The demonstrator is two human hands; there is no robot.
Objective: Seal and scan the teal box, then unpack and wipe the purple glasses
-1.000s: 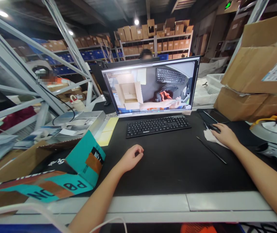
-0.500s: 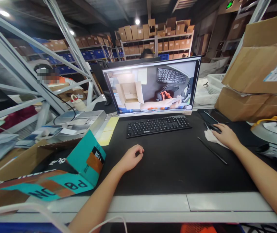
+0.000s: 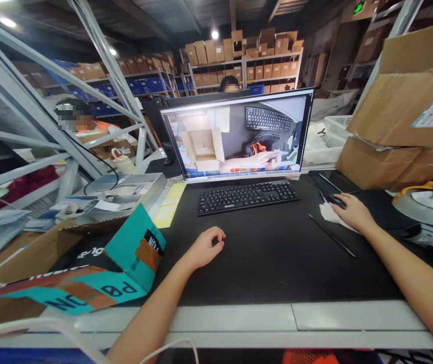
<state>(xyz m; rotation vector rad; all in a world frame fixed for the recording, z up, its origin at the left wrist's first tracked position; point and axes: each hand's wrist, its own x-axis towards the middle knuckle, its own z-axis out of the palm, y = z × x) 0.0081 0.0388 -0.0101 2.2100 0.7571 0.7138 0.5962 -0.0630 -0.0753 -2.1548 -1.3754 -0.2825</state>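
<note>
My right hand (image 3: 355,212) rests over a black computer mouse (image 3: 337,200), fingers closed round it. Under that wrist lies a crumpled white tissue (image 3: 330,213), and a thin black stick (image 3: 332,235) lies just left of the forearm. My left hand (image 3: 204,247) lies on the black desk mat (image 3: 269,263), fingers loosely curled with a gap to the thumb and nothing held. Beyond it stands a black keyboard (image 3: 247,198), touched by neither hand. The monitor (image 3: 239,136) behind shows a desk, an open carton and a hand.
At left, an open teal-and-brown carton (image 3: 136,263) holds something black with white lettering. Behind it sits a grey tray (image 3: 133,194) of papers, near yellow paper (image 3: 171,205). Cardboard boxes (image 3: 398,111) are stacked at right, beside a white basket (image 3: 325,151). Two people are in the background.
Both my hands stay in place. On the monitor, the pictured hand has shifted slightly. The person at the left in the background has moved a little.
</note>
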